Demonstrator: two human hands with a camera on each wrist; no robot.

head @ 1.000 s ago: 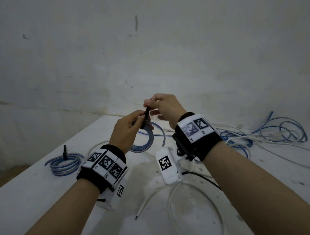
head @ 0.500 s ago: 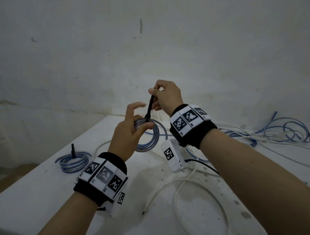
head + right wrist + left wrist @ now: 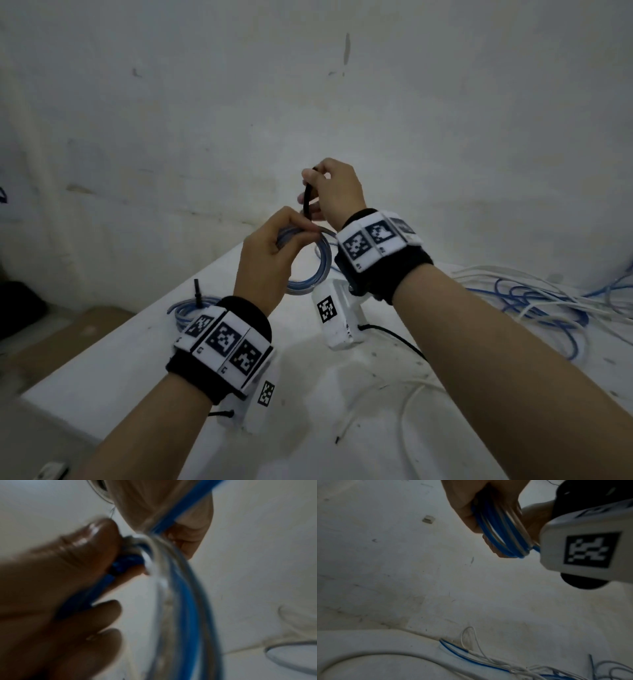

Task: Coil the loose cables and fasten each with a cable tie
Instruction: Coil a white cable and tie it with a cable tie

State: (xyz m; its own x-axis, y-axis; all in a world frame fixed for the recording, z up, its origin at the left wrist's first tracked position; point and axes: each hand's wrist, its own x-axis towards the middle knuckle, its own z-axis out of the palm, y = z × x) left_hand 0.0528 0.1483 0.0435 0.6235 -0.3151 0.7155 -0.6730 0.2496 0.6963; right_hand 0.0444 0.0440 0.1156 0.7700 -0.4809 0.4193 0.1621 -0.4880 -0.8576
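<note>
A coil of blue and white cable (image 3: 317,270) is held up above the white table (image 3: 137,349). My left hand (image 3: 274,250) grips the coil's top, fingers curled round the strands (image 3: 501,524). My right hand (image 3: 334,192) pinches the upright tail of a black cable tie (image 3: 307,202) that stands on the coil just above the left hand. The right wrist view is blurred; it shows fingers (image 3: 68,568) against the blue and white strands (image 3: 185,608). The tie's head is hidden behind my left fingers.
A finished blue coil with a black tie (image 3: 191,303) lies on the table at left. A tangle of loose blue and white cables (image 3: 534,305) covers the right side. A white cable (image 3: 407,404) loops near the front. A wall stands close behind the table.
My left hand's fingers, spread half a second ago, have curled round the top of the coil. The right hand still pinches the tie tail, raised above where it was a second ago.
</note>
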